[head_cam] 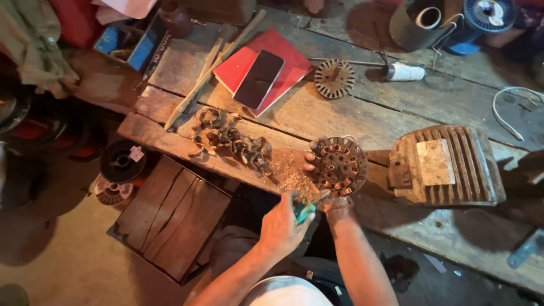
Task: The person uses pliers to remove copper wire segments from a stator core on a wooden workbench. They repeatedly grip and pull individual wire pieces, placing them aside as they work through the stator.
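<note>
Left hand is closed in a fist around a teal-handled tool, looks like pliers or cutters; its metal tip points up and right at the lower rim of the round stator core. Right hand is mostly hidden behind that core: fingertips curl over its left edge, the wrist comes up from below, so it is wrapped partway round the core and steadies it on edge at the front of the wooden counter. Exact finger spread not visible.

Just left of the hands, a scatter of fine shavings on the planks, and beyond that a tangle of pulled copper windings. Just right of the hands, a ribbed rusty motor housing lies flat. Farther up from the hands, a red book with a dark phone on top, a second smaller toothed core, and a white thread spool. Down left of the left hand, a wooden crate sits on the floor.
</note>
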